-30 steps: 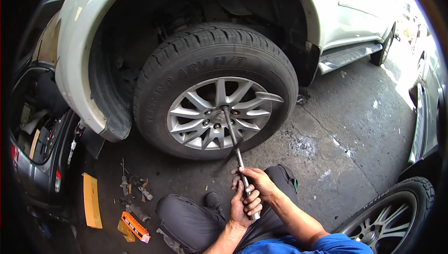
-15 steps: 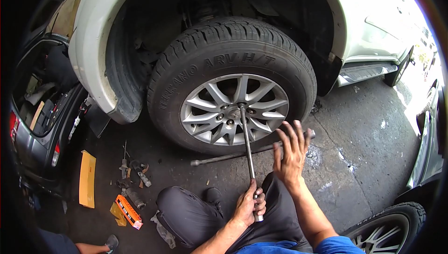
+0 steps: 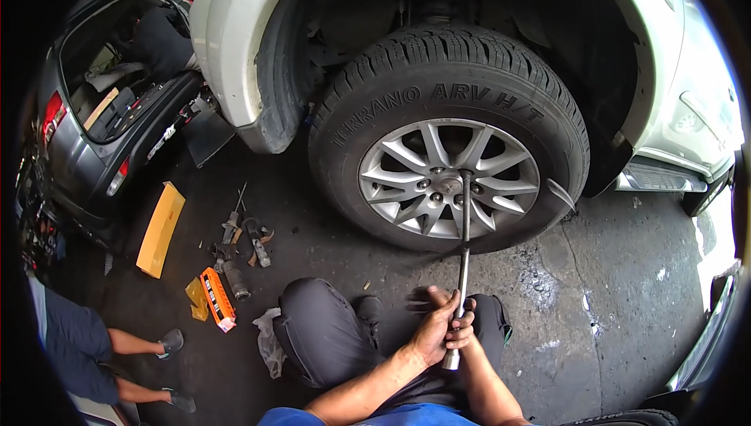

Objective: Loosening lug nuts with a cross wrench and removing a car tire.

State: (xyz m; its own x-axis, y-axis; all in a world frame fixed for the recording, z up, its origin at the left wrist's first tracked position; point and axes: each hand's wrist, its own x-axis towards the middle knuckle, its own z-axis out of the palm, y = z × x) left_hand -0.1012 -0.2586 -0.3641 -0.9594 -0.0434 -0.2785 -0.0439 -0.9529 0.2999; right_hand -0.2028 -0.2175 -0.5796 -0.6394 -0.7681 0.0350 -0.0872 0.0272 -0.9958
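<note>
A long metal four-way lug wrench (image 3: 465,269) has one socket end set on a nut of the silver alloy wheel (image 3: 450,183), its shaft slanting down toward me. My left hand (image 3: 438,332) is wrapped round the shaft near its lower end. Behind that grip lies my right hand (image 3: 473,348), mostly hidden, with fingertips smeared by motion left of the shaft. The wrench's crossbar is blurred in front of the tyre (image 3: 375,113). Several other nuts show around the hub.
A white car's wheel arch (image 3: 242,43) frames the wheel. On the dark floor at left lie a yellow board (image 3: 162,230), an orange box (image 3: 216,299), worn metal parts (image 3: 227,258) and a plastic bag (image 3: 271,340). Another person's legs (image 3: 117,344) stand at lower left; a grey car (image 3: 94,168) is beyond.
The crossbar has turned and is now blurred. My right hand has moved from beside the wheel down and left, behind my left hand. The view has shifted, so the wheel sits farther right.
</note>
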